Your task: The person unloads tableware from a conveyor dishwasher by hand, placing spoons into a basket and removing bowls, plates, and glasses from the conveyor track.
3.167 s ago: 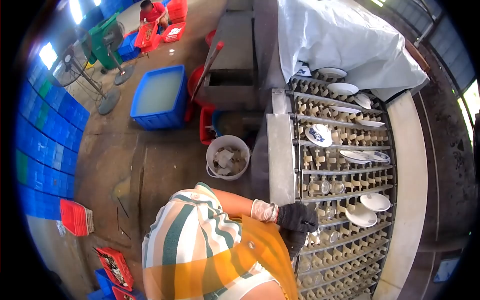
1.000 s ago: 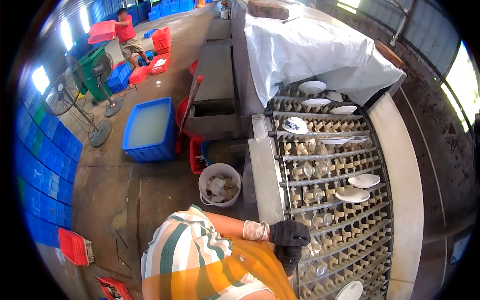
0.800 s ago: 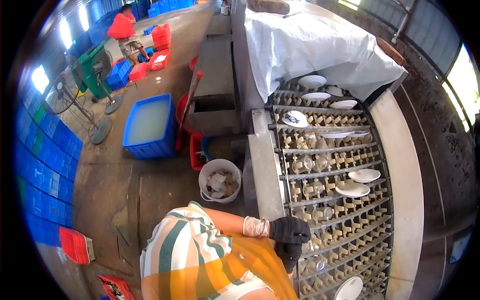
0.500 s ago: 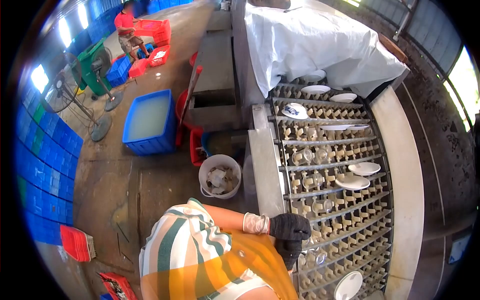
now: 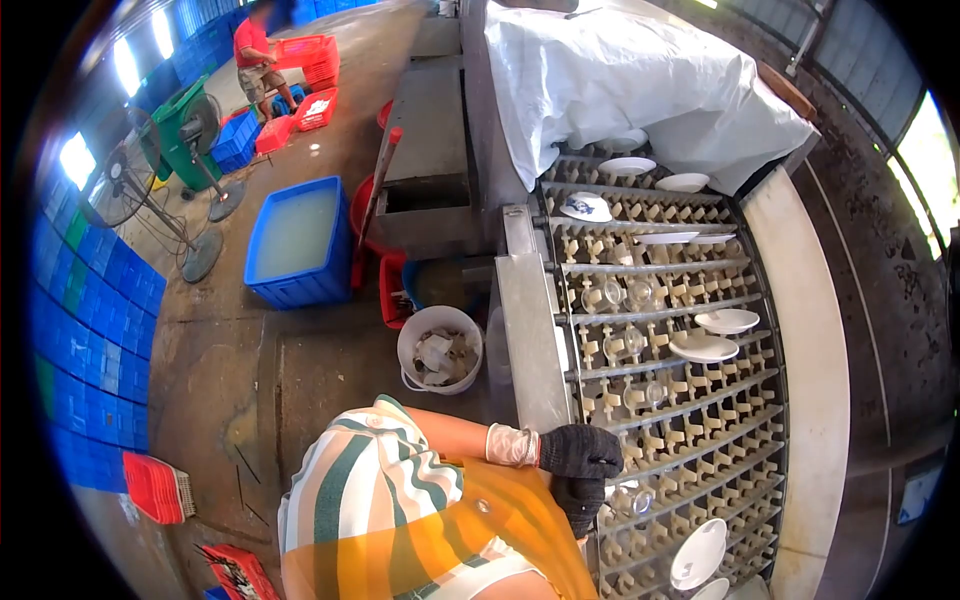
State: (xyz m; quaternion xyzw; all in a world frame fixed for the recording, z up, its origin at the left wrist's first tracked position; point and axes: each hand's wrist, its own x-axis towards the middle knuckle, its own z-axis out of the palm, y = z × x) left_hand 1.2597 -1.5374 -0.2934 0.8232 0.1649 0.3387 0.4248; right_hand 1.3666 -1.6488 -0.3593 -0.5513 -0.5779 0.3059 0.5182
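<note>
My left hand (image 5: 581, 452), in a dark knitted glove with a pale cuff, is closed at the near-left edge of the rack conveyor (image 5: 700, 437). Whether its curled fingers hold anything is hidden. Just below it, touching it, is my right hand (image 5: 578, 503), also dark-gloved; its fingers are mostly hidden. Clear glasses (image 5: 640, 395) lie among the beige pegs close by. Two white plates (image 5: 705, 347) lean farther up the rack, and another white plate (image 5: 699, 553) stands lower down. A blue-patterned bowl (image 5: 586, 207) sits near the far end.
White sheeting (image 5: 620, 80) drapes over the conveyor's far end. A white bucket of scraps (image 5: 440, 350) and a blue tub of cloudy liquid (image 5: 300, 240) stand on the floor left of it. A person in red (image 5: 254, 50) stands by red crates (image 5: 307, 58) far off, near fans.
The plates, glasses and bowl have shifted up toward the sheeting, and more white plates have come into view at the bottom. The distant person has stood up and moved crates. My hands stay together.
</note>
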